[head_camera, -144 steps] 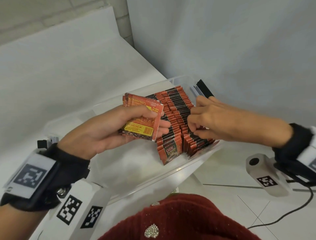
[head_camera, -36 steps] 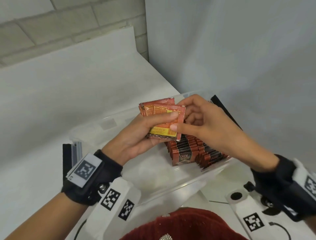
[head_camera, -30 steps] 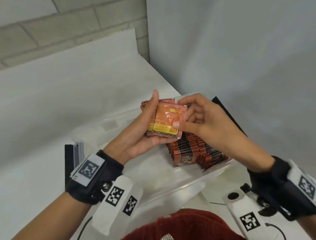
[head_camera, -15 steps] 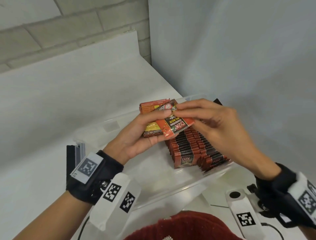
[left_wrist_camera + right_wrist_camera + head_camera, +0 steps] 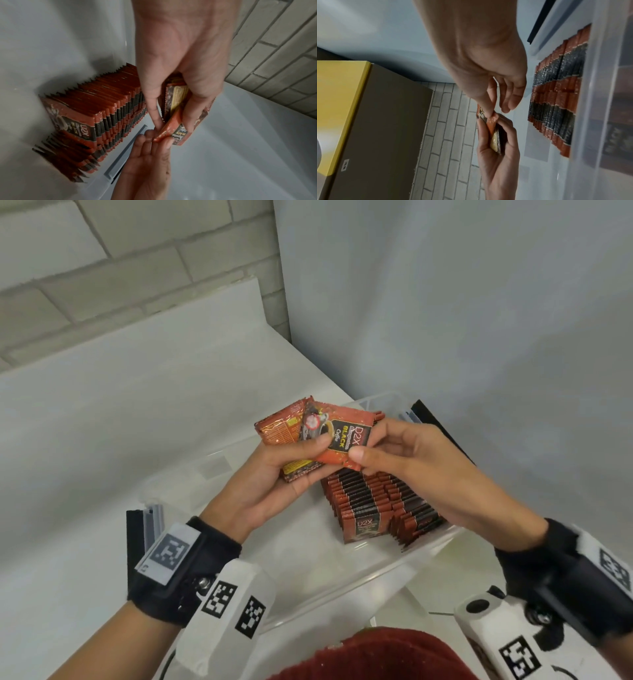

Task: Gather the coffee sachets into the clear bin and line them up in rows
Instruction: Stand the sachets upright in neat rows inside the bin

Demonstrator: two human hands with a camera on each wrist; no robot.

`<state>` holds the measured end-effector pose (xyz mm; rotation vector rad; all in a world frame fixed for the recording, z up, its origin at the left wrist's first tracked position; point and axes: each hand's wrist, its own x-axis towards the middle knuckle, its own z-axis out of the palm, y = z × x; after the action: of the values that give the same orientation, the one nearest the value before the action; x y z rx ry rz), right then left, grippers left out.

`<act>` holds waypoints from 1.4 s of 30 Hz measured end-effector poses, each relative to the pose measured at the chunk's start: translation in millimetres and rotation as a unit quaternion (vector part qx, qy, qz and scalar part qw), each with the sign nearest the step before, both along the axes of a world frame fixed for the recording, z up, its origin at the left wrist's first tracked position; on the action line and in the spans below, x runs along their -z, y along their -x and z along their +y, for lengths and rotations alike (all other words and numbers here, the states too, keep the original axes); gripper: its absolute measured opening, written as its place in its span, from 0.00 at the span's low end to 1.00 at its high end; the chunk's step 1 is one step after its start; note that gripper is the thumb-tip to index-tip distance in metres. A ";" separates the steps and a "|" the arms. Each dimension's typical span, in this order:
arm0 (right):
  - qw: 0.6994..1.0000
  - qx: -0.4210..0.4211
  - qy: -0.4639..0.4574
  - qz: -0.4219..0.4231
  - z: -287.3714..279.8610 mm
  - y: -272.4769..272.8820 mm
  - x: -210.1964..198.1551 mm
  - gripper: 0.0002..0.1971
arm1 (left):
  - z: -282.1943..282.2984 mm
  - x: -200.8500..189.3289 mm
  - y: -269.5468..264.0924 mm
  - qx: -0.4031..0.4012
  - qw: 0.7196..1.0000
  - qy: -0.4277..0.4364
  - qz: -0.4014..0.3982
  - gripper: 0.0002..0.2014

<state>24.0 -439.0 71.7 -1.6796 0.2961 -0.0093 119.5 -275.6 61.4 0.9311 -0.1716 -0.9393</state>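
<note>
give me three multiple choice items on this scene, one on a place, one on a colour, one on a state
1. Where do the lined-up sachets stand?
A. on the bare table outside the bin
B. inside the clear bin, toward its right side
C. on the yellow box

2. What colours is the front of the sachet pulled from the stack?
A. blue and white
B. green and silver
C. red-orange and black

3. What is the right hand doing?
A. pinching the front sachet at its corner
B. resting flat on the table
C. holding the bin's rim

Key: 1 B, the head view shows the rows standing upright within the bin's clear walls. 2 C, its printed face is red-orange with a black panel. 3 A, thumb and fingers pinch that sachet while the left hand holds the stack of sachets.
</note>
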 end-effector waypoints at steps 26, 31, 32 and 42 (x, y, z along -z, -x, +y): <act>0.840 -0.279 0.466 -0.001 -11.8 23.1 13.2 0.02 | -1.5 2.2 -2.1 -0.062 0.994 -0.060 0.073 0.11; 0.838 -0.294 0.460 0.021 -12.4 21.0 13.6 0.02 | -2.4 1.2 -1.5 -0.052 0.993 -0.074 0.071 0.13; 0.839 -0.295 0.457 0.022 -12.8 20.6 13.7 0.02 | -2.4 1.2 -1.2 -0.050 0.993 -0.078 0.068 0.14; 0.882 -0.268 0.388 0.006 -17.8 17.6 9.3 0.05 | -2.3 1.6 -0.4 -0.022 0.997 -0.068 0.034 0.13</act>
<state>6.4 -456.9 62.4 -2.5149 -0.2163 0.3381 119.9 -277.8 59.8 1.0230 -0.0299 -0.9491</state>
